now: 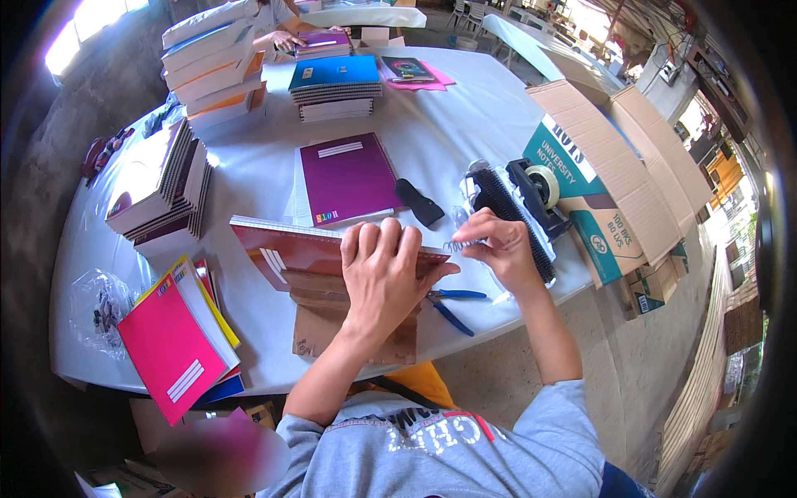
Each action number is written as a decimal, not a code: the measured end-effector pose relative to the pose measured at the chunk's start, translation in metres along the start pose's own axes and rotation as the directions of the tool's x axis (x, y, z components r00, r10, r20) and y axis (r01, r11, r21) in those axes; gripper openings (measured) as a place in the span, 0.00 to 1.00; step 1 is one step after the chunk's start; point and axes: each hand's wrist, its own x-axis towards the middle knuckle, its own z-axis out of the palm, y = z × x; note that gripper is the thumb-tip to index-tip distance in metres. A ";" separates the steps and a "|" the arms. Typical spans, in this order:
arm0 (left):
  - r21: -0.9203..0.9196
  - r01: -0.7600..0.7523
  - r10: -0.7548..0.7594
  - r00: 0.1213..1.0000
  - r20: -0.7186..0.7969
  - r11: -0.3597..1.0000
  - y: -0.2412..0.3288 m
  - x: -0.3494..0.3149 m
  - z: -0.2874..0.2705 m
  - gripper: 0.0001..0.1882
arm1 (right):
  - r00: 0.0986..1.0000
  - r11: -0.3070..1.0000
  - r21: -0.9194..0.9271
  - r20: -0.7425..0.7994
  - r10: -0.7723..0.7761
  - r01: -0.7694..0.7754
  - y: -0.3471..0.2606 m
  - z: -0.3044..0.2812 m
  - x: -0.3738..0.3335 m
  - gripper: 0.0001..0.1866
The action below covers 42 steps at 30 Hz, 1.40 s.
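My left hand point(383, 264) presses down on a red-covered notebook point(274, 249), fingers over its far side and thumb along the near edge. The notebook stands on its edge, leaning, at a brown cardboard rest point(357, 328). At the notebook's right end my right hand point(496, 242) pinches a thin spiral binding wire point(453, 246) between thumb and fingertips. How far the wire runs into the notebook's holes is hidden. Blue-handled pliers point(452, 315) lie below my hands. Beyond the notebook rests a purple notebook point(349, 178) with a black elongated object point(420, 202) beside it.
Black binding coils point(510, 207) and a tape dispenser point(544, 184) lie to the right, by an open carton point(614, 183). Notebook stacks point(166, 187) and a tall pile point(212, 66) line the left. Pink-covered notebooks point(178, 340) overhang the near-left edge. Another person's hands point(286, 40) work at the far side.
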 end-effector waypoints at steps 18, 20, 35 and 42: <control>-0.038 0.050 -0.050 0.999 0.023 0.998 -0.004 0.000 0.000 0.27 | 0.944 0.903 -0.395 0.200 0.263 -0.168 -0.037 -0.003 0.008 0.08; -0.039 0.025 -0.027 0.999 -0.041 0.999 -0.008 0.001 -0.003 0.26 | 0.899 0.843 -0.425 0.130 0.418 -0.331 -0.036 0.004 0.007 0.09; -0.063 0.025 -0.030 0.996 -0.078 0.998 -0.028 -0.016 -0.011 0.23 | 0.714 0.835 -0.304 0.433 0.550 -0.459 -0.016 -0.008 0.055 0.15; -0.131 -0.073 0.064 0.995 -0.075 0.989 -0.039 -0.022 -0.019 0.23 | 0.770 0.417 -0.886 0.120 0.627 -0.201 0.183 -0.031 0.061 0.45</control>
